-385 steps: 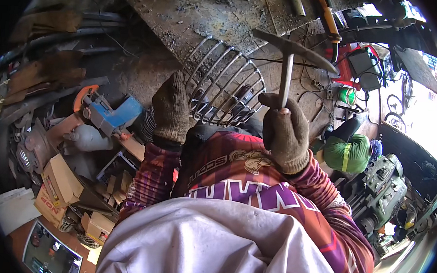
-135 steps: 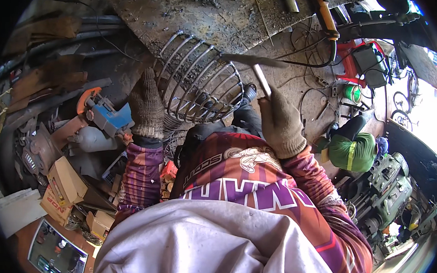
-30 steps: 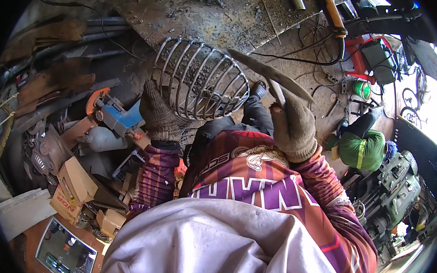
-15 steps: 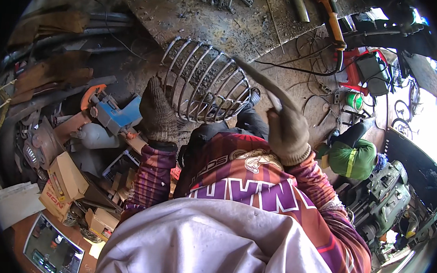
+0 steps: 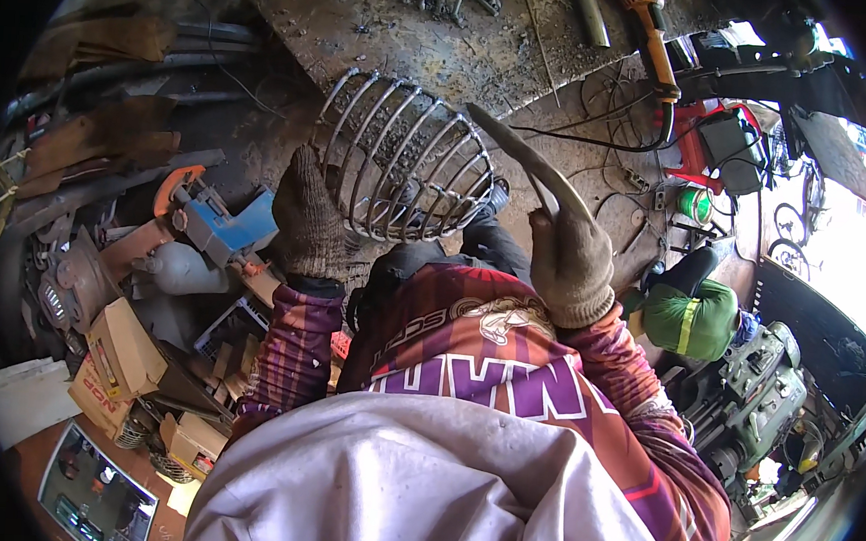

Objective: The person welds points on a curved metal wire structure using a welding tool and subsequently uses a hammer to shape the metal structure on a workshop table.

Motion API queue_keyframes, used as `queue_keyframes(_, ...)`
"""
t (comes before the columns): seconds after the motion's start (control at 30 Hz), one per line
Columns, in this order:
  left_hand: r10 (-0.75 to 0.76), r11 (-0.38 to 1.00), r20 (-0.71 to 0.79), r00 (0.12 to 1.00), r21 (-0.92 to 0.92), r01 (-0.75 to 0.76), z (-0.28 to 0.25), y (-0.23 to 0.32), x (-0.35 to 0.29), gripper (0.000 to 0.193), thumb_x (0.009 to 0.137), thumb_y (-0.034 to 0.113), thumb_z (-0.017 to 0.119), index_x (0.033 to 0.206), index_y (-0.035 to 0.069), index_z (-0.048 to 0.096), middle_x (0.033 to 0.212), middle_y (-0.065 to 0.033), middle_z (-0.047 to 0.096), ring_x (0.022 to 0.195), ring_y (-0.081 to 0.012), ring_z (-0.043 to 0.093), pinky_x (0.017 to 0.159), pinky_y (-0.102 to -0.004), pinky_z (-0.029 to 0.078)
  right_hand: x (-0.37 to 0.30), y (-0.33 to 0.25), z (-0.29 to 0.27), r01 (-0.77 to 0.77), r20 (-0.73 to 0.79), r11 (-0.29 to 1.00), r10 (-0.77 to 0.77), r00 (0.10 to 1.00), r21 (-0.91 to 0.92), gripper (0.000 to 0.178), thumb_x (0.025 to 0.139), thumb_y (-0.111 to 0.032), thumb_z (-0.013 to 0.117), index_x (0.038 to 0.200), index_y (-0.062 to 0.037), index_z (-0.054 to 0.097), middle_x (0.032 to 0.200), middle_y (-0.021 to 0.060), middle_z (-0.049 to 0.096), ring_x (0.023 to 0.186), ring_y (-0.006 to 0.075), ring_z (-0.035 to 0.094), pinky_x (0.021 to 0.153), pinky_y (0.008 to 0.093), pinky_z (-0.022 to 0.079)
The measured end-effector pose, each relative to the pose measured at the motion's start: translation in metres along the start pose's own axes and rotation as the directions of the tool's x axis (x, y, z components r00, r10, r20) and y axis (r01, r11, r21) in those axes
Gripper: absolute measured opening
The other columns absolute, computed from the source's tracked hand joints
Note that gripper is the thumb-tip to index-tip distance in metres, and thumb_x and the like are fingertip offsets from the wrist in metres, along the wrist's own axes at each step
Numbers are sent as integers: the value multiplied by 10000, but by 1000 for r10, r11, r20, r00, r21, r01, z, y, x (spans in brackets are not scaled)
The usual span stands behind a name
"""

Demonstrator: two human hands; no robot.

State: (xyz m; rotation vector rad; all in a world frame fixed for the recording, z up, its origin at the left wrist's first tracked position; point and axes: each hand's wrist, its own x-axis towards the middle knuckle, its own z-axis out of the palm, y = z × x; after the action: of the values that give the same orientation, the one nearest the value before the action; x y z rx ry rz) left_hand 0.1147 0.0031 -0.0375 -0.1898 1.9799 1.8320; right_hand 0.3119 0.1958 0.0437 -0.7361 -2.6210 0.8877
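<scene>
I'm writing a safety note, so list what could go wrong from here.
A glancing blow from the hammer in the right hand might catch the left hand, which is at the left edge of the barred metal frame.

The orange tool overhangs the edge of the table, so a tug on its black cord could pull it down.

Curved grey metal-rod cage [image 5: 407,162] right of brown-knit-gloved left hand [image 5: 311,221]; flat brown worktop [image 5: 446,53] far; open tan cardboard box [image 5: 118,362] near left.

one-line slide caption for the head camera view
Gloved left hand gripping a curved metal basket, gloved right hand holding a hammer, near a dirty table.
</scene>
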Motion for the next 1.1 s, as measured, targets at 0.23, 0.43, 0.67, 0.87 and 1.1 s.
queue_keyframes(0.23, -47, 991, -6, 999, -128, 46, 9, 8, -5, 486, 1002, 433, 498, 1216, 10, 608, 1091, -53, 648, 916, -113, 585, 795, -266, 472, 0, 2, 6, -90, -2, 988, 90, 996, -128, 361, 884, -157, 601, 1237, -89, 570, 811, 159, 653, 701, 370, 658, 578, 434, 519)
queue_keyframes(0.43, -21, 999, 45, 999, -30, 22, 5, 9, -3, 520, 1003, 462, 474, 1225, 9, 600, 1112, -63, 646, 957, -127, 591, 838, -268, 472, 0, 3, 6, 6, -23, 1000, -6, 1000, -24, 341, 896, -171, 588, 1228, -95, 585, 805, 153, 652, 676, 369, 649, 559, 444, 505)
queue_keyframes(0.67, 8, 999, 5, 1000, 35, -8, 5, 0, 1, 509, 1001, 437, 491, 1243, -2, 581, 1178, -92, 628, 1038, -149, 587, 879, -266, 470, -2, 4, 2, -53, -26, 998, 52, 998, -23, 347, 888, -87, 605, 1228, -20, 587, 839, 190, 654, 736, 358, 664, 639, 401, 512)
queue_keyframes(0.87, 15, 977, -46, 999, -210, -24, 15, -9, -1, 481, 990, 388, 528, 1271, -1, 548, 1247, -108, 594, 1081, -198, 604, 898, -304, 506, -16, 19, 14, -220, -33, 937, 238, 971, 270, 340, 956, -143, 549, 1265, 0, 563, 757, 60, 595, 627, 138, 567, 563, 278, 447)
queue_keyframes(1.1, -48, 842, 125, 991, -529, 107, -11, -40, 13, 454, 1025, 306, 405, 1401, 51, 428, 1343, -129, 541, 1049, -250, 625, 754, -374, 561, -24, 25, 8, -298, 13, 859, 322, 947, 417, 360, 985, -176, 484, 1291, -1, 559, 713, -44, 518, 583, 29, 457, 527, 204, 380)
